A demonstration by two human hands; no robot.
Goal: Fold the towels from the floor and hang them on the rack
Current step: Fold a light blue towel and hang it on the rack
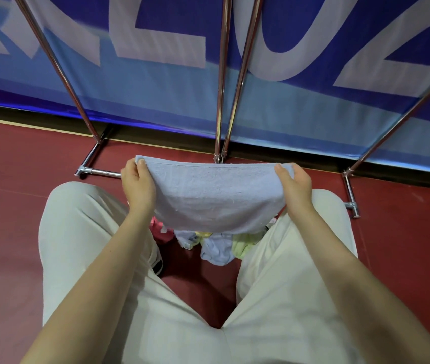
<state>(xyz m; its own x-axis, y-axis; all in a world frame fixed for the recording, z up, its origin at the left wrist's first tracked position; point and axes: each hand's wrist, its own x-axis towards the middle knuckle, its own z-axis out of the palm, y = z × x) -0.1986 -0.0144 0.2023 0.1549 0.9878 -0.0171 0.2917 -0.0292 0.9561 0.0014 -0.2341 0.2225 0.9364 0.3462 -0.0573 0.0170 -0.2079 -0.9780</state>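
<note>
Because I want the light blue towel [216, 198] stretched flat before I fold it, I hold it up by its top edge above my knees, well clear of the floor [11, 179]. My left hand [137, 183] pinches the left corner, thumb on the near side and fingers curled behind the cloth; across the sagging middle, my right hand [294, 186] grips the right corner the same way, so the weight hangs evenly between them. Held like this, I judge the two corners can be brought together for a first fold. Below the towel, between my legs, the rest of the pile [216, 245] lies on the floor: something pink at the left, pale blue in the middle, yellow-green to the right, partly hidden by the towel I hold. Beyond it stands the rack [220, 101], its chrome poles rising against a blue banner [156, 82]. Its foot bars lie just past my knees, and I cannot see its hanging rails from here.
</note>
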